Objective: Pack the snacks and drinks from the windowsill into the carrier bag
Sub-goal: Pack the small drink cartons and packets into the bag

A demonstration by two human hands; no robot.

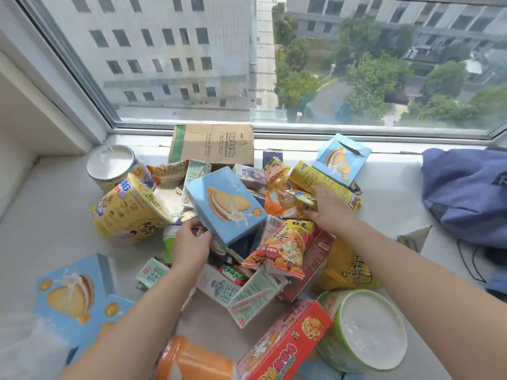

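A heap of snacks and drinks covers the white windowsill [55,215] under the window. On top of the heap lies a blue biscuit box [226,207], tilted with its printed face up. The left hand [190,242] grips this box at its lower left corner: the fingers [201,229] are curled round the corner edge, while the rest of the box rests on the packets beneath. The right hand [326,207] reaches into the far side of the heap, well apart from the blue box. Its fingertips lie against a small yellow packet [301,198], just below a long yellow box [321,179], but the back of the hand hides them, so I cannot tell whether they pinch the packet or only touch it. Between the two hands lies a red-and-yellow crisp bag [285,248]. A yellow noodle cup [126,212] lies on its side to the left of the blue box. Pale green drink cartons [255,297] lie nearer the person. A blue backpack [466,193] sits at the right end of the sill.
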